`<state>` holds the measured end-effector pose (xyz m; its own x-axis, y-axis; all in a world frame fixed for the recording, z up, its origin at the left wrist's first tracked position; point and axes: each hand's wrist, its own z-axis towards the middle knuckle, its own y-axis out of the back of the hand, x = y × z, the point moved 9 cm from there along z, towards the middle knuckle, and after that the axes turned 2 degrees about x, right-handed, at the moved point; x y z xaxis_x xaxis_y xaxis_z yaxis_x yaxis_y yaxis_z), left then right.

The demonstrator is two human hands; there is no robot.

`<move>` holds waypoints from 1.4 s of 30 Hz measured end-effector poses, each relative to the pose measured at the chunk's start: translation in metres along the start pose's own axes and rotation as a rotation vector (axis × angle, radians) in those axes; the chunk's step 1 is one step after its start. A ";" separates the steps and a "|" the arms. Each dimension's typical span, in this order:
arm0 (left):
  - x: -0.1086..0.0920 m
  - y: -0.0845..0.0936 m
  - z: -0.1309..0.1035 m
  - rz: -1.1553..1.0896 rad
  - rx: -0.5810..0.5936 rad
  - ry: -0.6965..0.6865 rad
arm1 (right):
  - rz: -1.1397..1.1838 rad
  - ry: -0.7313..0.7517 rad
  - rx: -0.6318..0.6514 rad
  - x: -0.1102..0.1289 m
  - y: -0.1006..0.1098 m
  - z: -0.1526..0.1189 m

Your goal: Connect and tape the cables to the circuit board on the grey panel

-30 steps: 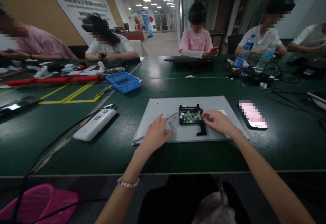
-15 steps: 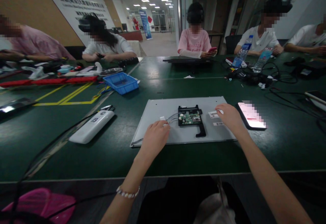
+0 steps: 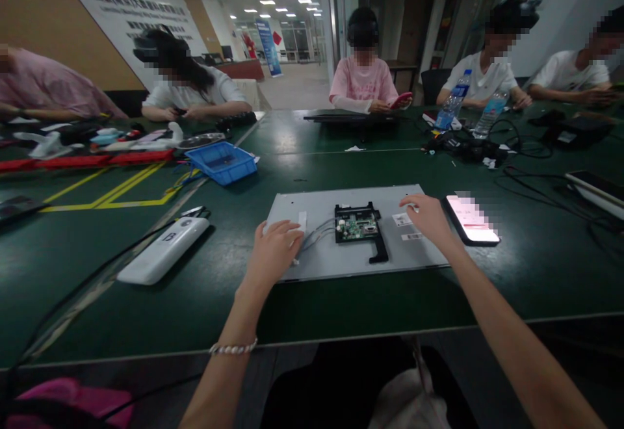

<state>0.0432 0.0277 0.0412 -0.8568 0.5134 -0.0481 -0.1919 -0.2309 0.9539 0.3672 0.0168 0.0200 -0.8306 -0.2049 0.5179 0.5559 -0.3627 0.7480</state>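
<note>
A flat grey-white panel (image 3: 322,266) lies on the green table in front of me. Near its middle is a green circuit board (image 3: 358,229) in a black bracket (image 3: 379,247). Thin grey wires (image 3: 316,234) run left from the board to beneath my left hand (image 3: 275,247), whose fingers are outstretched over the panel's left part. A white strip (image 3: 303,222) and a small white connector (image 3: 296,262) show beside those fingers. My right hand (image 3: 431,218) is over the panel's right edge, fingers bent but apart, beside a white label (image 3: 402,220). It holds nothing visible.
A lit phone (image 3: 472,220) lies right of the panel, a white power bank (image 3: 166,250) to the left. Farther back are a blue basket (image 3: 221,164), water bottles (image 3: 453,101) and black cables (image 3: 531,188). Several people sit around the table.
My left hand has moved left off the wires, and its fingers have spread, uncovering the white strip. The right hand has stayed by the label, its fingers a little more apart. The view has shifted slightly.
</note>
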 end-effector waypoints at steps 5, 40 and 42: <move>0.009 -0.012 -0.002 -0.052 0.002 0.036 | 0.040 0.129 0.167 0.050 -0.031 0.029; -0.022 0.053 0.010 -0.375 -0.311 -0.055 | -0.097 -0.019 0.088 -0.028 -0.036 0.017; -0.035 0.065 0.025 -0.423 -0.353 -0.094 | -0.090 0.006 0.079 -0.027 -0.032 0.016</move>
<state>0.0722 0.0154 0.1122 -0.6269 0.6894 -0.3630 -0.6723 -0.2433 0.6992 0.3722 0.0486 -0.0112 -0.8772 -0.1799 0.4452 0.4800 -0.3068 0.8219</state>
